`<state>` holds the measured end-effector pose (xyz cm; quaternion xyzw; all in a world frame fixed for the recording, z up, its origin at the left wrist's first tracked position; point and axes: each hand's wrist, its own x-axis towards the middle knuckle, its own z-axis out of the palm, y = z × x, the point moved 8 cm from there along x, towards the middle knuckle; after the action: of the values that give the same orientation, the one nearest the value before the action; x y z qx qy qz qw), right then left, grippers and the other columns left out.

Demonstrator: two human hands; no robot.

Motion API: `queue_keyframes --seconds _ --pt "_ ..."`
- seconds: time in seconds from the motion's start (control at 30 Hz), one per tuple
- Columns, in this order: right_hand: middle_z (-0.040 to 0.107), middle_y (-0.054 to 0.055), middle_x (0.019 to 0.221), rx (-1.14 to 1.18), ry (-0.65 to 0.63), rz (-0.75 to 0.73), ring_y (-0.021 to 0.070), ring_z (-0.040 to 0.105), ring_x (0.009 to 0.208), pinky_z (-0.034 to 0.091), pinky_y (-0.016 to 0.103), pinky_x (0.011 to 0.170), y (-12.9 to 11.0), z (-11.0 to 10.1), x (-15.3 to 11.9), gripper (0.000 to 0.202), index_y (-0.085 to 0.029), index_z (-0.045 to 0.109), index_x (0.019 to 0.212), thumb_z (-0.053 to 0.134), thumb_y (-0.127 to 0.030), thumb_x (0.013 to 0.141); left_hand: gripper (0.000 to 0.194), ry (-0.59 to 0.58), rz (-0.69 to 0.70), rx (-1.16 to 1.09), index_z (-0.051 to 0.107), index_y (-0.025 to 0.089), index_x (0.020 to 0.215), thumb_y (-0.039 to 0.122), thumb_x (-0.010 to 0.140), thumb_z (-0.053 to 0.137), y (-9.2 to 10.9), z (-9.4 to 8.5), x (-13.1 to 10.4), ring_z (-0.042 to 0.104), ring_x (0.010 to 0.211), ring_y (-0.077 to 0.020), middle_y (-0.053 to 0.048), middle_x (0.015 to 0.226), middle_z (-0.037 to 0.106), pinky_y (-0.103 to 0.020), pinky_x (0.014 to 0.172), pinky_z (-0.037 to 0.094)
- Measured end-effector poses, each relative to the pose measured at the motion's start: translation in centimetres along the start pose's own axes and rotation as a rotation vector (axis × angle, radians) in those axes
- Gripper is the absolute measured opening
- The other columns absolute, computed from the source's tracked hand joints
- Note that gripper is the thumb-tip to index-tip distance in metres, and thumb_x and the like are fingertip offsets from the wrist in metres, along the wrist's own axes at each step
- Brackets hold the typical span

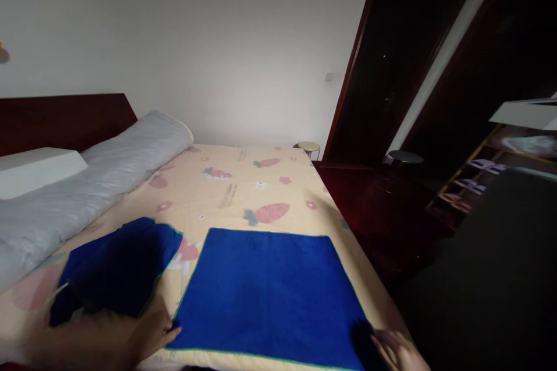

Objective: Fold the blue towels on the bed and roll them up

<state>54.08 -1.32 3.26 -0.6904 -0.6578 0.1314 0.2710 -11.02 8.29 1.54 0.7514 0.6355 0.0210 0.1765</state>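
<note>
A blue cloth (270,295) with a green edge is spread flat on the bed near its front edge. My left hand (152,330) is at the cloth's near left corner, fingers closed on it. At the near right corner is my right hand (398,351), partly cut off by the frame's bottom edge, its fingers bent at the cloth's edge; shadow hides whether they grip it. To the left, a second blue cloth (117,269) lies crumpled beyond my left forearm.
The bed (243,185) has a strawberry-print sheet. A grey rolled quilt (126,151) and a white box (41,168) lie on the left by the dark headboard (65,116). Stools (405,156), a shelf rack (487,156) and a dark surface (491,261) are on the right.
</note>
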Motion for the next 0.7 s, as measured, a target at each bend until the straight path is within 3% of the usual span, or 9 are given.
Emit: queue_keyframes --seconds 0.07,0.13,0.23,0.33,0.37,0.43,0.6,0.67,0.7 --pt "0.074 0.01 0.107 -0.093 0.065 -0.072 0.0287 0.07 0.1 0.057 0.043 0.09 -3.5 2.3 1.9 0.05 -0.024 0.076 0.101 0.042 -0.059 0.088 0.05 0.13 0.071 0.109 0.076 0.023 0.069 0.043 0.091 0.036 5.1 0.0 2.1 0.068 0.079 -0.0221 -0.007 0.077 0.074 -0.033 0.079 0.05" --pt "0.065 0.01 0.128 -0.137 0.053 -0.147 0.026 0.062 0.117 0.05 0.044 0.101 -8.6 7.0 3.7 0.05 -0.022 0.066 0.123 0.038 -0.051 0.093 0.045 0.301 0.192 0.107 0.076 0.025 0.102 0.032 0.094 0.032 12.2 1.1 3.9 0.066 0.102 -0.0222 -0.008 0.108 0.074 -0.035 0.092 0.048" --pt "0.047 0.008 0.147 -0.179 -0.002 -0.202 0.0241 0.045 0.135 0.043 0.045 0.109 -16.1 15.3 5.3 0.049 -0.022 0.048 0.142 0.034 -0.038 0.097 0.052 0.445 0.248 0.108 0.043 0.022 0.145 0.023 0.095 0.03 21.5 5.6 5.8 0.05 0.13 -0.0199 -0.007 0.143 0.055 -0.035 0.101 0.046" --pt "0.038 0.006 0.152 -0.207 -0.055 -0.245 0.0235 0.036 0.14 0.038 0.045 0.113 -19.6 20.8 5.4 0.05 -0.024 0.04 0.146 0.034 -0.037 0.098 0.056 0.44 0.326 0.168 0.024 0.026 0.152 0.022 0.096 0.029 25.5 10.0 6.5 0.039 0.14 -0.0188 -0.003 0.153 0.042 -0.041 0.111 0.037" --pt "0.036 0.005 0.153 -0.216 -0.067 -0.253 0.0235 0.035 0.141 0.037 0.046 0.113 -19.3 21.4 5.1 0.051 -0.026 0.038 0.147 0.034 -0.04 0.099 0.056 0.418 0.336 0.186 0.021 0.028 0.152 0.025 0.097 0.03 25.1 10.8 6.4 0.038 0.14 -0.0189 -0.002 0.154 0.04 -0.042 0.113 0.035" --pt "0.034 0.003 0.154 -0.248 -0.063 -0.227 0.0236 0.034 0.142 0.035 0.047 0.114 -16.3 20.7 4.4 0.053 -0.029 0.035 0.148 0.034 -0.047 0.098 0.054 0.377 0.277 0.217 0.021 0.031 0.152 0.035 0.098 0.031 21.2 11.1 5.9 0.038 0.141 -0.0198 -0.001 0.155 0.038 -0.044 0.113 0.033" --pt "0.033 0.009 0.156 -0.403 0.139 0.089 0.0283 0.03 0.144 0.032 0.055 0.113 -1.4 12.7 1.0 0.068 -0.024 0.033 0.149 0.024 -0.063 0.094 0.061 0.427 -0.132 0.309 0.038 0.022 0.147 0.048 0.095 0.023 3.9 6.9 2.5 0.039 0.14 -0.0272 -0.009 0.154 0.038 -0.054 0.111 0.032" --pt "0.033 0.01 0.156 -0.417 0.168 0.133 0.0281 0.03 0.144 0.033 0.054 0.112 1.9 10.9 -0.1 0.072 -0.022 0.032 0.15 0.02 -0.065 0.093 0.063 0.469 -0.13 0.323 0.04 0.02 0.146 0.05 0.094 0.021 0.7 5.4 1.4 0.041 0.139 -0.0273 -0.009 0.153 0.04 -0.053 0.113 0.029" --pt "0.034 0.011 0.156 -0.42 0.188 0.138 0.0285 0.03 0.144 0.033 0.054 0.112 2.3 10.5 -0.3 0.074 -0.021 0.031 0.15 0.019 -0.066 0.093 0.063 0.494 -0.103 0.326 0.039 0.021 0.146 0.05 0.094 0.021 0.5 4.8 1.1 0.041 0.139 -0.0273 -0.009 0.153 0.041 -0.053 0.114 0.027"
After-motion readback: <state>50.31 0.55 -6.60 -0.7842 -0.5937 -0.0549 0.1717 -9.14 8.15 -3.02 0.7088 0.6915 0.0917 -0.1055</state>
